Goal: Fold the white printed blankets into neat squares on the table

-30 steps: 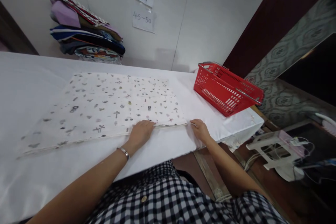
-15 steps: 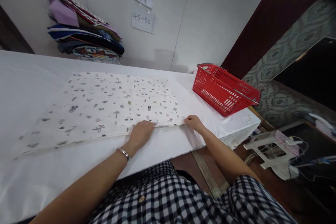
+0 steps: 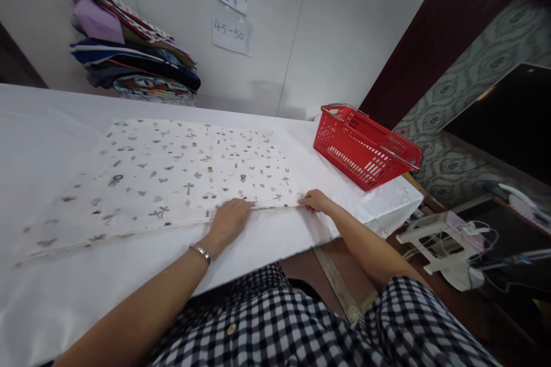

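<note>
A white cloth (image 3: 181,166) printed with small palms, leaves and rainbows lies folded flat on the white-covered table. At the middle of its near edge, my left hand (image 3: 232,219) grips the layered border, fingers bent over it and the thumb side out of sight. My right hand (image 3: 316,201) pinches the near right corner of the same cloth between thumb and fingers. The stretch of edge between both hands runs nearly straight, with its layers showing.
A red plastic basket (image 3: 365,152) with metal handles stands at the table's right end. Folded fabrics (image 3: 135,49) are stacked against the wall at back left. Paper notes (image 3: 231,34) hang on the wall. A white stool (image 3: 443,238) is on the floor at right.
Both hands keep their places on the cloth edge, with barely any movement. The whole view has shifted slightly, so most things appear a little further left.
</note>
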A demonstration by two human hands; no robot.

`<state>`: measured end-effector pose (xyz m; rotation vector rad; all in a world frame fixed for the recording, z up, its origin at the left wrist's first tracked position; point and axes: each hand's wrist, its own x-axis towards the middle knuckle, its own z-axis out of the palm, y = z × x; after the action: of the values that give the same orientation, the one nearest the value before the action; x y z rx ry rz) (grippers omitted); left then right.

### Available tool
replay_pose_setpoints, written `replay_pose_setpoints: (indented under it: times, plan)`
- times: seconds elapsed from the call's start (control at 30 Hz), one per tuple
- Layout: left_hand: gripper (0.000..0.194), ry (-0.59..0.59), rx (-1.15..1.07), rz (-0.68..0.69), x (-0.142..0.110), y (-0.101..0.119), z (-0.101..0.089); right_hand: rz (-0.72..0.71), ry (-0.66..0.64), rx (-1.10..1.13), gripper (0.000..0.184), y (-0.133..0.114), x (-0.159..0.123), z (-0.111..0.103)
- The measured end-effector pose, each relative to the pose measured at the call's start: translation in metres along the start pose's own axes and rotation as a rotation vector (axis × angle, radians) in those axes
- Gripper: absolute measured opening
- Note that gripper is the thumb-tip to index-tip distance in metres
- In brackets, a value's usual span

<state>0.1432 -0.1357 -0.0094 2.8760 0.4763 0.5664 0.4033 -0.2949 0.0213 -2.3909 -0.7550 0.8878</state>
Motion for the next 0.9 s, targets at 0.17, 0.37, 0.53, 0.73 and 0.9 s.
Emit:
replay_pose_setpoints:
  times: [0.17, 0.37, 0.53, 0.73, 0.9]
  plan:
    - [0.03, 0.015, -0.018, -0.004, 0.0, 0.0, 0.001, 0.014, -0.022, 0.004, 0.024, -0.003, 0.003, 0.001]
    - [0.032, -0.006, 0.01, -0.004, -0.001, 0.002, -0.001, -0.058, 0.019, 0.086, 0.019, -0.004, 0.005, -0.009]
    - [0.032, -0.03, 0.019, -0.001, -0.001, 0.003, -0.004, -0.07, 0.022, 0.15, 0.013, -0.007, 0.006, -0.013]
    - [0.029, 0.005, -0.008, 0.014, -0.001, 0.002, -0.001, -0.012, -0.001, 0.296, 0.013, -0.01, 0.001, -0.01]
    - [0.027, -0.033, 0.026, 0.019, 0.0, 0.007, -0.004, 0.001, 0.018, 0.374, 0.018, -0.006, -0.011, -0.012]
